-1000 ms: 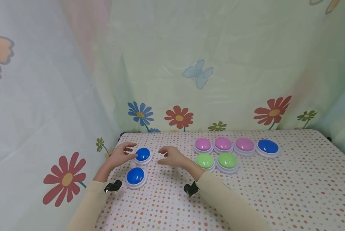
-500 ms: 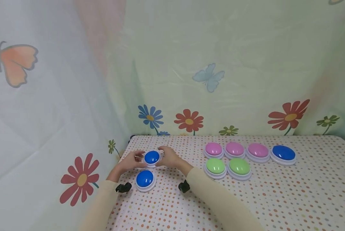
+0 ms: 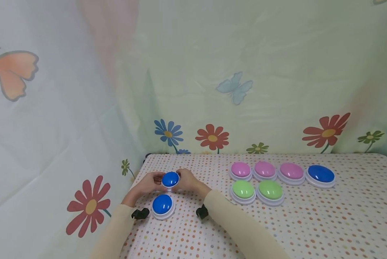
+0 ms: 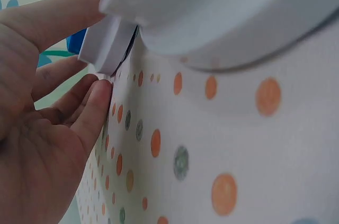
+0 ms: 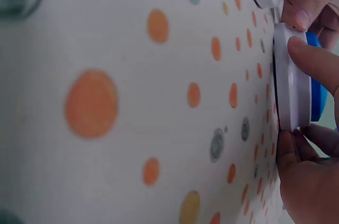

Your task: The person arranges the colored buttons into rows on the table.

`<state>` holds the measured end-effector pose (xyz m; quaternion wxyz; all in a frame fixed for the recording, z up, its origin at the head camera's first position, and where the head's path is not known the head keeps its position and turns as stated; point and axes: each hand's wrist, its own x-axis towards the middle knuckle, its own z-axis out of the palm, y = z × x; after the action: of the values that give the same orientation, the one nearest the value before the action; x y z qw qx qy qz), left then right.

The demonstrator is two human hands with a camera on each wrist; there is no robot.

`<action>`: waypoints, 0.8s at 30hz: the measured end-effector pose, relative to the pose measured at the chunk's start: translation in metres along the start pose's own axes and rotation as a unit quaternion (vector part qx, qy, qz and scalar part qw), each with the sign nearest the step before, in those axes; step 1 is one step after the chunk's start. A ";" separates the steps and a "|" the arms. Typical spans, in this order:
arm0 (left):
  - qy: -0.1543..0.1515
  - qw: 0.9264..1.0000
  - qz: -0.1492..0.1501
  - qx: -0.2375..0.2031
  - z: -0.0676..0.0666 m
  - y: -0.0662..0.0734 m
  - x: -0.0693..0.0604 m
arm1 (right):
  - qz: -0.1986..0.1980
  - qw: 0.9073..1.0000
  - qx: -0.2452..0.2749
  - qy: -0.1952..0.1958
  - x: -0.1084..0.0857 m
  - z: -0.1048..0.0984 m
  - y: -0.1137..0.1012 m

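A blue dome push button (image 3: 170, 179) on a round white base stands toward the table's far left, between my two hands. My left hand (image 3: 150, 182) holds its left side, with the thumb by the near edge of the base. On the opposite side my right hand (image 3: 185, 180) grips it; in the right wrist view the thumb (image 5: 312, 62) lies against the white base and the fingers curl by the far side. Fingers hide part of the base. Just nearer to me sits a second blue push button (image 3: 162, 204), which neither hand touches.
To the right, a row holds pink push buttons (image 3: 240, 169) and a blue push button (image 3: 321, 174) at its end. Two green push buttons (image 3: 243, 189) stand before it. The dotted tablecloth (image 3: 209, 230) meets a printed curtain (image 3: 193, 90) behind and at left.
My right hand has moved left from beside the far blue push button to gripping it. The left hand has closed in on its other side. The head view has shifted slightly left.
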<state>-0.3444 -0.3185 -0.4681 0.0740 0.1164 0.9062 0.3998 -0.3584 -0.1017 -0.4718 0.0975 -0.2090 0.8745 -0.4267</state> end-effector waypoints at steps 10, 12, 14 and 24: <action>-0.010 1.000 -0.005 0.029 -0.001 0.014 0.009 | -0.003 1.000 0.015 0.013 0.000 -0.006 0.000; -0.014 0.999 -0.001 0.035 -0.002 0.017 0.013 | 0.004 1.000 0.021 0.014 -0.001 -0.011 0.000; -0.017 0.999 0.003 0.035 -0.002 0.021 0.015 | 0.009 1.000 0.026 0.014 -0.001 -0.016 0.000; 0.005 0.999 0.014 0.038 -0.006 0.041 0.005 | -0.025 1.000 -0.009 0.005 -0.009 -0.037 -0.017</action>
<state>-0.3441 -0.2947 -0.4343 0.0592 0.1294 0.9194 0.3666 -0.3585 -0.0806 -0.4362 0.0809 -0.2292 0.8731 -0.4226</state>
